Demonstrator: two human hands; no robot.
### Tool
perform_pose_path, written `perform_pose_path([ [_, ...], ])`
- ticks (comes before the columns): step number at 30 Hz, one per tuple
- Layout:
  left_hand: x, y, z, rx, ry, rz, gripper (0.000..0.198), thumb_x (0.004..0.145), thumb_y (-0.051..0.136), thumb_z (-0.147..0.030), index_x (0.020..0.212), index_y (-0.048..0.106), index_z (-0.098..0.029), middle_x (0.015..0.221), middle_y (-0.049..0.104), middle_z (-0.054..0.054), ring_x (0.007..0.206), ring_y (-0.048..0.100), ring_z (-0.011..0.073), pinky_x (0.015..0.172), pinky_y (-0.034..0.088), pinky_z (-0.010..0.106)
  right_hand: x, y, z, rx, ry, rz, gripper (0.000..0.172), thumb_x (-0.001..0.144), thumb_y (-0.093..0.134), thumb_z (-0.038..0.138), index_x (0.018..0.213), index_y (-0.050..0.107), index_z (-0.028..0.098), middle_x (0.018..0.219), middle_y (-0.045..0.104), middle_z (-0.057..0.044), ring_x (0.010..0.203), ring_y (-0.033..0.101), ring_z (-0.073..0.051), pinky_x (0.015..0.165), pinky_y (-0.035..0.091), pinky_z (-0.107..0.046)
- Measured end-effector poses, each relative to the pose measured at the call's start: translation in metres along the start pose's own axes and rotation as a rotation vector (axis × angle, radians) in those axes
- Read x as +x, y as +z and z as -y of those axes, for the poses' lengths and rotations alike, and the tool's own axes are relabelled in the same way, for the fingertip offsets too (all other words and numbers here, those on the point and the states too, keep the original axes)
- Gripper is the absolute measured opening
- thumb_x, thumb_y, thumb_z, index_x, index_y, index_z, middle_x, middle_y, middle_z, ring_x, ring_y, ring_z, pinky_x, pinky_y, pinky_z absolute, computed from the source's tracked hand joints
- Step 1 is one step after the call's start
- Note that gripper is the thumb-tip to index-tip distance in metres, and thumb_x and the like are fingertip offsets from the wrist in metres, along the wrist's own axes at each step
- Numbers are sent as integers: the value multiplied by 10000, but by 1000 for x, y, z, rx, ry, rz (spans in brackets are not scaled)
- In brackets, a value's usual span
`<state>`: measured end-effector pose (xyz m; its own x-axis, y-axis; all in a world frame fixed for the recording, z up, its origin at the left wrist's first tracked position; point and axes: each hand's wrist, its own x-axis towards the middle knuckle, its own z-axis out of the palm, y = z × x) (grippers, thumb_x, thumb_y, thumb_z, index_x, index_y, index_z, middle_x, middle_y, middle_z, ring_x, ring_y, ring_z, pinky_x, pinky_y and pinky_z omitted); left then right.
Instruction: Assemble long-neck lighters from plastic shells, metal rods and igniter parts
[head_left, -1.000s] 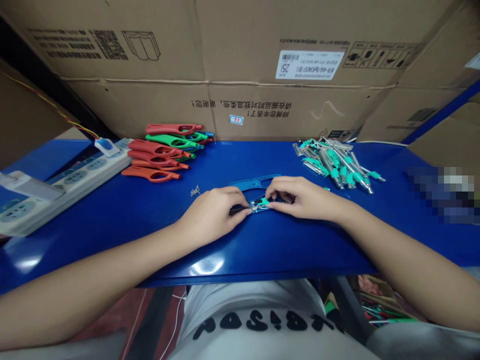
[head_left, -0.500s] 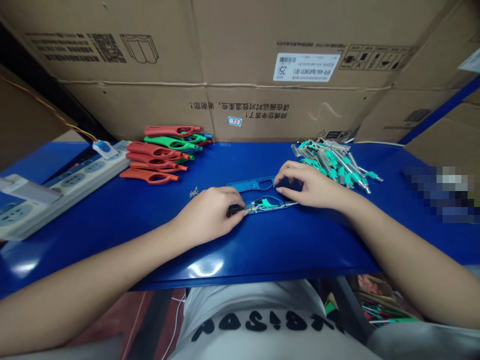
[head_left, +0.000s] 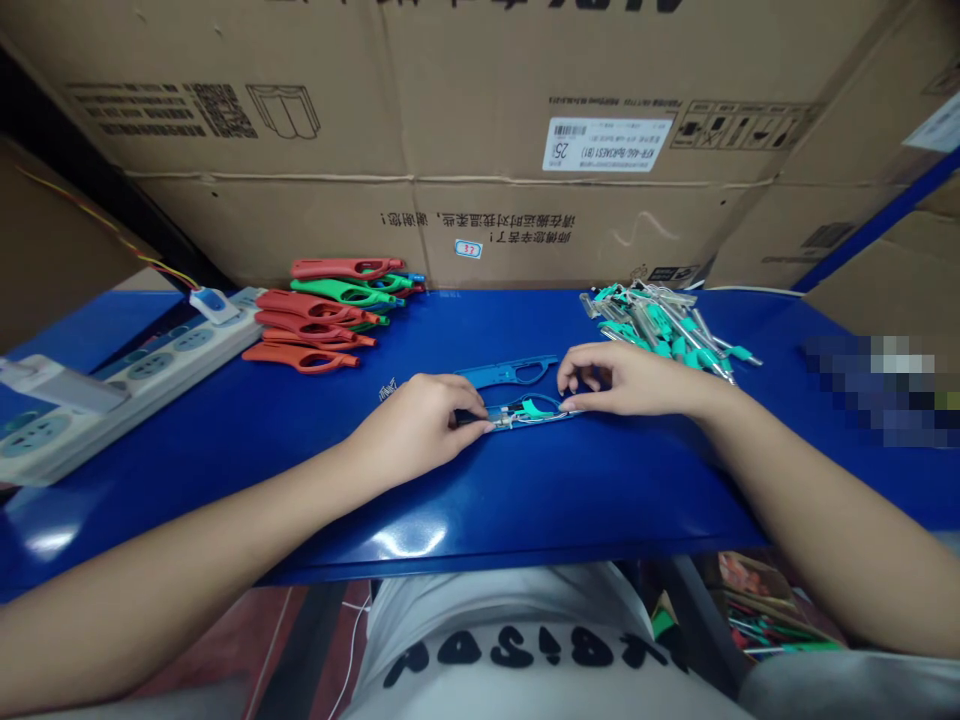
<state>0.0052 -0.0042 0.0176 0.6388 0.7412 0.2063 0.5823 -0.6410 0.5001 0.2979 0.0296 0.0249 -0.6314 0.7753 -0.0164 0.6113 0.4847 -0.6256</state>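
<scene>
A blue lighter half [head_left: 553, 418] lies on the blue table, with a metal tube, thin wires and a green trigger [head_left: 534, 408] set in it. My left hand [head_left: 420, 430] grips its left end between thumb and fingers, covering that end. At the right end is my right hand [head_left: 630, 380], its thumb and a fingertip closed at the tube and wire; the exact contact is partly hidden. Just behind lies a second blue lighter half [head_left: 491, 376], with an oval trigger opening, untouched by the right fingers.
Red and green lighter bodies [head_left: 315, 310] are piled at the back left, beside a white power strip [head_left: 142, 380]. Metal tubes with green triggers [head_left: 660, 325] form a heap at the back right. A cardboard sheet [head_left: 480, 120] walls off the back of the table [head_left: 465, 510].
My right hand has shifted slightly down from the rear lighter half, its thumb and finger now at the right end of the front one. The left hand keeps its hold.
</scene>
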Motion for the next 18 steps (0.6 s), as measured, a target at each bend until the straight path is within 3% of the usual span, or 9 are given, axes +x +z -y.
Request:
perform_pose_path([
  [3,-1,1,0,-14,-39,4,94,873,712,-223,918,783,-180,992,756,52,673,677,137,654,557,264,4,9,-4,-56,-165,-157,194,930,611,330,1045,698,200,1017,627,-62,786,574,-152,734,486,-303],
  [6,-1,-1,-2,-28,-66,-2,93,857,727,-230,911,772,-169,1007,746,52,620,660,114,623,551,254,8,17,-8,-176,-182,-191,218,954,544,243,1115,690,229,1127,576,-86,961,605,-197,874,493,-359],
  [10,1,-14,-2,10,-38,-88,161,885,700,-262,991,753,-153,997,736,57,651,673,125,642,560,256,8,16,-9,-273,-164,-227,96,914,605,245,974,668,206,1122,569,-97,1001,598,-232,908,496,-405],
  [12,3,-22,0,78,31,-167,194,923,655,-263,1050,740,-143,1046,732,78,800,702,166,739,580,282,8,13,-7,-266,-192,-289,71,897,636,265,928,645,202,1077,599,-95,1018,595,-247,932,492,-431],
  [15,6,-25,7,245,157,-221,295,950,634,-285,1205,703,-154,1222,695,116,1145,635,256,1008,524,406,10,12,-3,-41,-98,-423,146,902,647,348,912,609,208,910,646,-62,845,643,-214,803,545,-401],
  [18,7,-20,13,303,201,-165,399,961,632,-320,1331,638,-171,1328,648,128,1241,577,279,1068,486,451,12,14,3,386,121,-451,298,843,722,458,926,588,205,787,641,-29,637,661,-172,622,574,-342],
])
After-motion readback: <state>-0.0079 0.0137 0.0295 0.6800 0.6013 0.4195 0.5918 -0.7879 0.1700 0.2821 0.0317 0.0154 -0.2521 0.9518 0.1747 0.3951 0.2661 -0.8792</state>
